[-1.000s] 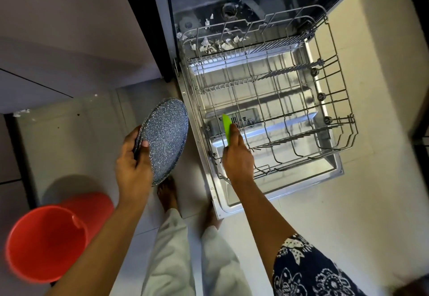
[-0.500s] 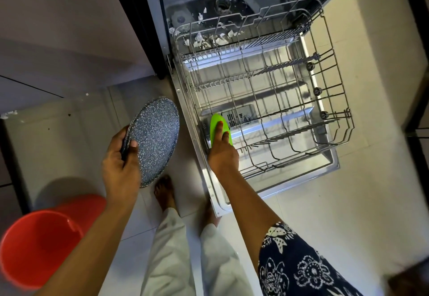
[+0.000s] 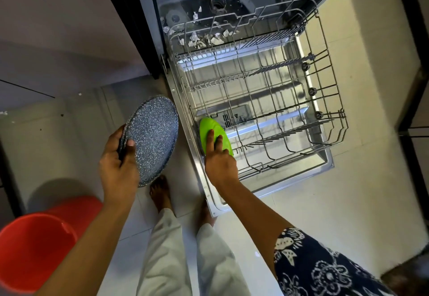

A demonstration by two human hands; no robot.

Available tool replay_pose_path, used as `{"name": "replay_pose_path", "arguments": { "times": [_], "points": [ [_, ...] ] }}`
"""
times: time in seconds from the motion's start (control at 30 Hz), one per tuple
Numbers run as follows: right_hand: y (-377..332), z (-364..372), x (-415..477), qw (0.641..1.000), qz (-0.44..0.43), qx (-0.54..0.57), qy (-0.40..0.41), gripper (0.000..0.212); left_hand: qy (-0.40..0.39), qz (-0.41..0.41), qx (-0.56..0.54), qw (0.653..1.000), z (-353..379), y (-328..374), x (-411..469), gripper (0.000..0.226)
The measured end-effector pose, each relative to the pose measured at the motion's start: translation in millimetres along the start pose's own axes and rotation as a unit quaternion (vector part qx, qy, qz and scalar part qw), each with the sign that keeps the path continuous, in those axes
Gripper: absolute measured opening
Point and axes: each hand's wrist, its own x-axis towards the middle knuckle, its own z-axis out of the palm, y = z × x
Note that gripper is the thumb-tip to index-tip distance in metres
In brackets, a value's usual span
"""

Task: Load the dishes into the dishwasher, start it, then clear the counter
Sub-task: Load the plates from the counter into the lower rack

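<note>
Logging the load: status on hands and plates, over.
Left hand grips speckled blue-grey plates. Right hand flat on bright green plate in wire dishwasher rack. White scraps at rack's back.

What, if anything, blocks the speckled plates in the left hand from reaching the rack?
Nothing visible does. The left hand holds the speckled plates beside the pulled-out rack, bare except the green plate touched by the right hand at its near-left corner.
</note>
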Motion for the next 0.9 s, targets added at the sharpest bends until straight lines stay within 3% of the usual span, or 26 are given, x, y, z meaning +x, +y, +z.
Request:
{"name": "replay_pose_path", "arguments": {
  "times": [0.17, 0.57, 0.77, 0.9],
  "points": [
    [12.4, 18.8, 14.8, 0.991, -0.001, 0.123, -0.049, 0.079, 0.008, 0.0, 0.003, 1.0, 1.1, 2.1, 1.9, 0.032],
    [22.8, 36.5, 12.3, 0.98, 0.019, 0.198, -0.02, 0.088, -0.001, 0.001, -0.01, 1.0, 4.5, 0.5, 2.9, 0.033],
    [48.3, 55.4, -9.1, 0.97, 0.082, 0.215, -0.077, 0.099, -0.022, 0.004, -0.022, 1.0, 5.0, 3.9, -3.2, 0.031],
    [68.7, 51.2, -22.1, 0.97, 0.045, 0.233, -0.047, 0.094, -0.028, 0.007, -0.032, 0.999, 3.6, 1.6, -6.3, 0.031]
  ]
}}
